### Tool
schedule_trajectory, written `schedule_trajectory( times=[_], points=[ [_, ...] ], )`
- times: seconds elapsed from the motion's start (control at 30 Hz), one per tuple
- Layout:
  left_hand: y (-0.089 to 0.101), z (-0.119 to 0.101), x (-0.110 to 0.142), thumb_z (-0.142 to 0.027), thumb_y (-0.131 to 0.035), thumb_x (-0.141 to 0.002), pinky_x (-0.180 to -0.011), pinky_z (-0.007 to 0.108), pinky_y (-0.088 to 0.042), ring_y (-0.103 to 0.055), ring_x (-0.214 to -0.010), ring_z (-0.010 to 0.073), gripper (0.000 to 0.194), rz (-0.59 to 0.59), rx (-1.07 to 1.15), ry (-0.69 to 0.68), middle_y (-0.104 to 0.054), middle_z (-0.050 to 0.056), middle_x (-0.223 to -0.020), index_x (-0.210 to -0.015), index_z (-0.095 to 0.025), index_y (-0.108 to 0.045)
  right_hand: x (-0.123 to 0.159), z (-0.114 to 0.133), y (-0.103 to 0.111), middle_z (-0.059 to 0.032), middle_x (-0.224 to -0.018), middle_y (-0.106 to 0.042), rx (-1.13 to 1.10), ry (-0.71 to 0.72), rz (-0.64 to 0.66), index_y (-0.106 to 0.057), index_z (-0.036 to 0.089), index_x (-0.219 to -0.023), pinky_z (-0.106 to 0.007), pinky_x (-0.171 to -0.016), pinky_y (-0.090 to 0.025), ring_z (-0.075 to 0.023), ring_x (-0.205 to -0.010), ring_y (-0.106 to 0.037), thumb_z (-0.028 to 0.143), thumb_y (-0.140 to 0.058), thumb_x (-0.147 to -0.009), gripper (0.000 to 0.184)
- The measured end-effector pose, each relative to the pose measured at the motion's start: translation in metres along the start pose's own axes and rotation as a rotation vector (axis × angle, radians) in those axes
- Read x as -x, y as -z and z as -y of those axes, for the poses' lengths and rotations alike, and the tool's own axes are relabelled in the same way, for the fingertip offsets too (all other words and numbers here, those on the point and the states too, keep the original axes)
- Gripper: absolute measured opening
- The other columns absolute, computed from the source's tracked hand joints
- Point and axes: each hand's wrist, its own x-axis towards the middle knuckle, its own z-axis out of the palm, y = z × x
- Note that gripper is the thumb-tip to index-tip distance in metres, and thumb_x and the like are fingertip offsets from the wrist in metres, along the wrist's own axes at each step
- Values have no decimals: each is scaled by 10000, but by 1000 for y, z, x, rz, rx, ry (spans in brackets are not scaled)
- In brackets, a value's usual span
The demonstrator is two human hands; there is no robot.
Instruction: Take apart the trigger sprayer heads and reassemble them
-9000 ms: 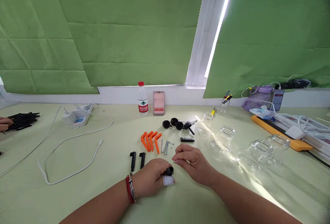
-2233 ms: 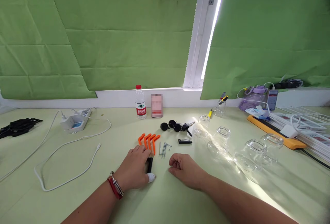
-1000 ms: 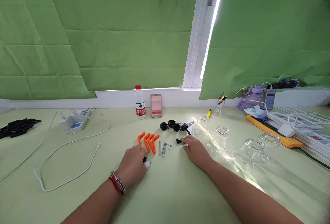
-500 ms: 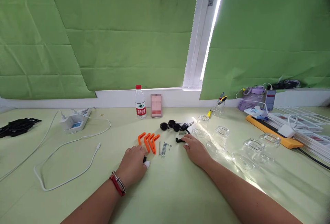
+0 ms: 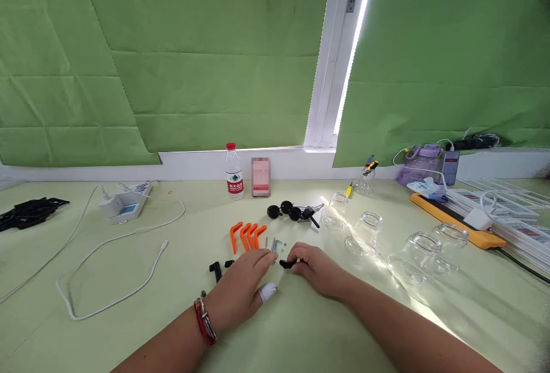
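My right hand [image 5: 317,270] pinches a small black plastic handle-like piece [image 5: 285,264] just above the middle of the table. Facing it, my left hand [image 5: 244,284] is open, fingers stretched towards that piece and the bandaged thumb apart; nothing shows in it. Two similar black pieces lie beside my left hand: one L-shaped black piece [image 5: 216,270] in plain sight, another black piece [image 5: 229,263] mostly hidden under the hand. Beyond the hands are several orange bent pieces [image 5: 234,236], several screws [image 5: 275,242] partly covered by my left fingertips, and tiny nuts [image 5: 282,245].
Black round parts [image 5: 287,208] lie farther back with a small spring [image 5: 303,221]. Several clear glass vessels [image 5: 370,230] stand at right, near an orange-and-black tool [image 5: 455,221]. A water bottle [image 5: 234,172] stands behind. White cable [image 5: 124,231] and power strip [image 5: 131,204] lie left.
The right hand has drawn the black piece off the spring and brought it leftwards and nearer. The spring stays by the round parts. The left hand has released its black piece and moved right.
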Motion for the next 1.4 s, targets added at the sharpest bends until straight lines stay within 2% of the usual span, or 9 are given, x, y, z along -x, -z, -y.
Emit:
schedule_trajectory(
  times=[0.1, 0.27, 0.4, 0.5, 0.67, 0.83, 0.93, 1.07, 1.4],
  points=[
    [-6, -8, -3, -244, -473, -857, -877, 377, -437, -513, -1030, 227, 425, 78, 51, -48, -542, 100, -1197, -1279, -234, -420, 4, 13, -9, -5, -874, -573, -148, 73, 92, -596, 194, -857, -242, -734, -428, -136, -797, -534, 138, -481, -824, 132],
    [-10, -13, -8, -172, -442, -853, -702, 299, -433, -537, -820, 191, 206, 64, 58, -28, -601, 69, -911, -988, -199, -595, 3, 17, -16, 6, -851, -584, -209, 90, 141, -593, 194, -865, -237, -746, -437, -130, -803, -539, 154, -515, -810, 104],
    [-13, -11, -6, -189, -498, -832, -686, 262, -421, -528, -767, 154, 137, 16, 221, 40, -590, 33, -857, -935, -197, -588, -6, -3, -13, -27, -898, -607, -71, 21, -70, -604, 188, -909, -258, -772, -451, -143, -827, -561, 194, -448, -864, 163],
    [-15, -10, -6, -222, -541, -807, -622, 238, -401, -488, -676, 126, 88, -1, 342, 116, -572, 11, -796, -875, -190, -588, -16, -28, -6, -88, -1159, -563, 182, -130, -260, -596, 164, -1053, -299, -899, -420, -179, -1016, -553, 153, -410, -864, 266],
    [-18, -11, -10, -237, -582, -766, -588, 224, -384, -449, -640, 112, 85, -1, 515, 233, -554, -1, -744, -817, -170, -597, -27, -58, 4, -92, -1365, -432, 330, -258, -298, -512, 156, -1232, -343, -972, -370, -227, -1161, -486, 123, -393, -849, 403],
    [-19, -10, -14, -225, -582, -746, -584, 221, -378, -433, -626, 109, 117, 0, 551, 301, -549, -3, -741, -842, -164, -609, -30, -61, 4, -57, -1399, -407, 356, -271, -279, -498, 205, -1240, -319, -903, -388, -221, -1113, -521, 118, -396, -851, 413],
    [-22, -8, -14, -217, -572, -748, -601, 220, -381, -444, -646, 113, 120, 5, 525, 272, -556, 2, -764, -851, -164, -607, -34, -61, 4, -61, -1334, -472, 357, -296, -284, -512, 222, -1180, -298, -791, -402, -208, -995, -575, 123, -384, -862, 356],
    [-25, -5, -14, -208, -555, -755, -590, 216, -358, -425, -636, 110, 74, 25, 468, 238, -523, -7, -741, -814, -166, -569, -41, -67, 6, -59, -1042, -627, 340, -337, -304, -484, 222, -1123, -271, -663, -370, -188, -793, -593, 149, -389, -870, 280],
    [-24, -3, -14, -211, -505, -796, -629, 236, -355, -431, -679, 127, 73, 45, 342, 182, -485, -1, -774, -749, -180, -457, -37, -69, 8, -22, -835, -629, 276, -274, -324, -511, 236, -1000, -275, -661, -369, -177, -728, -560, 179, -447, -836, 185]
  ],
)
